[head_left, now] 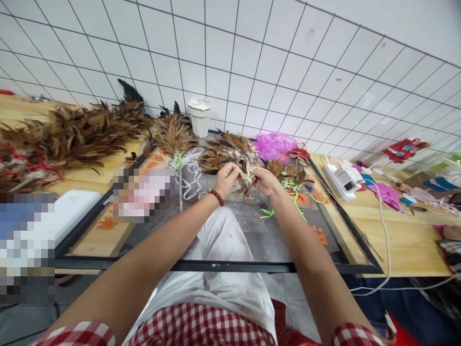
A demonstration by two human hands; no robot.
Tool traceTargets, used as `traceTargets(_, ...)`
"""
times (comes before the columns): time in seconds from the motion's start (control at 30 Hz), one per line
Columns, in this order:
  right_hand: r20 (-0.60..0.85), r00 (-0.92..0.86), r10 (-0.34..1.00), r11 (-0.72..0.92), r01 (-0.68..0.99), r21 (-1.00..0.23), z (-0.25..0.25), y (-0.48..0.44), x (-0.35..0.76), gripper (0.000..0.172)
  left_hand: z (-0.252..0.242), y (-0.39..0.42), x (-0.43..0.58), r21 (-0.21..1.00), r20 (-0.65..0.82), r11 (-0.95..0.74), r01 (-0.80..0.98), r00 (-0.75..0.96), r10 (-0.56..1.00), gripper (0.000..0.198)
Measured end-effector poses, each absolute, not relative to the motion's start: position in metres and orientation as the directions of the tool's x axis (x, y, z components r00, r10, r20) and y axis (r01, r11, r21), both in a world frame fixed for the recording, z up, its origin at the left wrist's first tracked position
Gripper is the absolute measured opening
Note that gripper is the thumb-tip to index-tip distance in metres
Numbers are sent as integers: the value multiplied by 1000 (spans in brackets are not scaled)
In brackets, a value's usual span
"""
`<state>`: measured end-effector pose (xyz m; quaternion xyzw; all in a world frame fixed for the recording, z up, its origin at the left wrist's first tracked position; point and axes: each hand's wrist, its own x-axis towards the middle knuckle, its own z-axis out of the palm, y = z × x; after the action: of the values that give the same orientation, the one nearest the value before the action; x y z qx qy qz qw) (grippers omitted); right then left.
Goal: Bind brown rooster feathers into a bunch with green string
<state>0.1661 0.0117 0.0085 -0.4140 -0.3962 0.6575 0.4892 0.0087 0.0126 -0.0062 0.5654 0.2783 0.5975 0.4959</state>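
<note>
My left hand [226, 179] and my right hand [264, 180] meet over a glass-topped table, both closed on a small bundle of brown feathers [246, 186] bound with green string [246, 176]. A red bead bracelet sits on my left wrist. More green string [293, 198] lies loose on the glass under my right forearm. A heap of brown feathers [228, 150] lies just behind my hands. A finished feather duster [175, 137] on a stick stands to the left of them.
A big pile of brown feathers [77, 129] covers the wooden bench at left. A white cup [199, 115] stands by the tiled wall. Pink plastic [274, 145] lies behind the feathers. A white power strip [340, 181] with a cable lies at right. The black table frame [201, 265] runs across the front.
</note>
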Motion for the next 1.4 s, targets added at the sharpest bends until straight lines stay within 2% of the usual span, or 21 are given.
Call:
traceTargets(0.1,-62,-151,987,-109,-329,-938,8,12,164,34,-7,15,10,928,271,-228,-294,117,955,31)
traceTargets(0.23,82,-17,996,73,-308,-949,8,13,158,35,-9,18,10,977,47,10,-215,261,964,38)
traceTargets(0.3,121,28,992,124,-278,-952,7,13,155,34,-10,18,10,988,21,28,-153,310,950,39)
traceTargets(0.53,242,41,969,245,-95,-965,5,11,148,25,-14,20,12,977,186,-160,-142,198,962,30)
traceTargets(0.67,201,56,978,205,-75,-976,5,10,148,27,-19,27,10,961,274,-269,-69,84,958,33)
traceTargets(0.8,149,-41,988,146,-71,-987,2,10,150,29,-22,31,9,940,337,-338,52,34,941,29)
traceTargets(1.0,171,-152,974,170,-19,-985,2,9,148,29,-19,30,10,969,240,-238,-60,27,971,19)
traceTargets(1.17,194,-4,981,194,70,-979,5,8,150,31,-18,29,13,972,208,-199,-125,58,976,18)
traceTargets(1.3,225,19,974,222,89,-971,5,9,152,22,-17,27,14,965,240,-227,-129,91,967,17)
traceTargets(1.4,233,100,967,220,127,-967,4,11,151,19,-16,24,13,964,251,-237,-120,119,961,16)
